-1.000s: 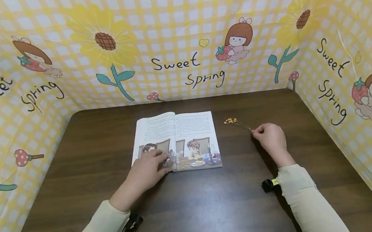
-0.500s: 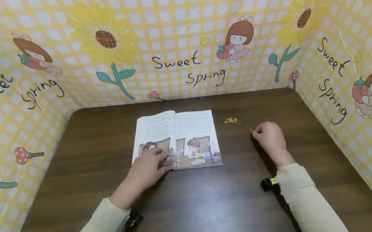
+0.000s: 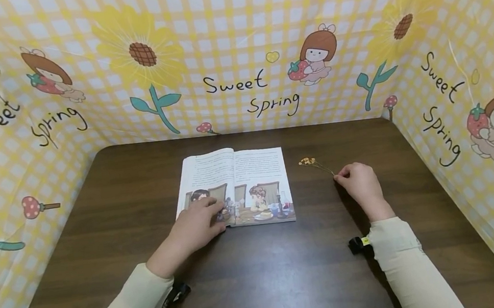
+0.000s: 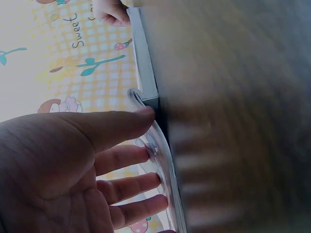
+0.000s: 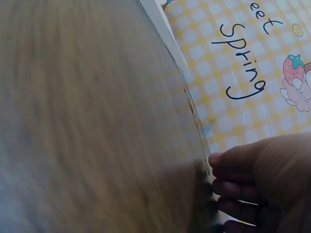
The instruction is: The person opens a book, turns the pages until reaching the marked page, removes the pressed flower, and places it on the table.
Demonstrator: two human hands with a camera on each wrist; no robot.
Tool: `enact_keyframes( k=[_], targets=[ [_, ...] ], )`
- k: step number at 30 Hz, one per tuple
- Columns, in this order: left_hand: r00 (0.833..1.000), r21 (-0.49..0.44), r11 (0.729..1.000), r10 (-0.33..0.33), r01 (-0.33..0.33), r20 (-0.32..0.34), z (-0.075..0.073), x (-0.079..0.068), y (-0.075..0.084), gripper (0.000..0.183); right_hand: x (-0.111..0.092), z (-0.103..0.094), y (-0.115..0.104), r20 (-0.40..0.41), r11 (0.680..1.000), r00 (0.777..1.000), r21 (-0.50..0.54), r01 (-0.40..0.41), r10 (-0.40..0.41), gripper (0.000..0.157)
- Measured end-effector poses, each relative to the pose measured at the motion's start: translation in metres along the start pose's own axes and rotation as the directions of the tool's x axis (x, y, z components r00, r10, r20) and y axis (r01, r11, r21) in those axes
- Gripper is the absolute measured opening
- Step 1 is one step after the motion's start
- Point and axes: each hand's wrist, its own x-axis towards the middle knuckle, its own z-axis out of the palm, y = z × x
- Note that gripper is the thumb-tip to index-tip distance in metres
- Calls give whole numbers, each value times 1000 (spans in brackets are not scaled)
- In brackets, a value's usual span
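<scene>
An open book (image 3: 258, 165) lies on the brown table, with text above and a coloured picture across the lower part of both pages. My left hand (image 3: 196, 222) rests on the lower left page and covers part of the picture. In the left wrist view, its fingers reach over the page while the thumb lies at the book's lower edge, near the spine. To the right of the book, my right hand (image 3: 363, 188) pinches the thin stem of a small sprig of yellow dried flowers (image 3: 307, 161). The blossoms point left toward the book, low over or on the table.
The dark wooden table (image 3: 262, 275) is bounded at the back and sides by a yellow checked cloth (image 3: 232, 32) printed with flowers and cartoon girls. A black wrist camera (image 3: 175, 296) sits at the left cuff, and another black camera (image 3: 356, 245) at the right cuff.
</scene>
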Motion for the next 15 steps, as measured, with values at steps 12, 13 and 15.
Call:
enact_keyframes(
  k=[12,13,15],
  targets=[
    [1000,-18,1000,14,-14,4,1,1,-3,69,5,-23,-10,127,999,991,2,38,-38,29],
    [1000,-17,1000,13,-13,3,1,1,-4,69,6,-24,-11,129,999,991,-1,47,-47,29],
    [1000,-16,1000,9,-9,1,1,0,-4,70,6,-26,-15,130,998,990,-1,61,-60,30]
  ],
)
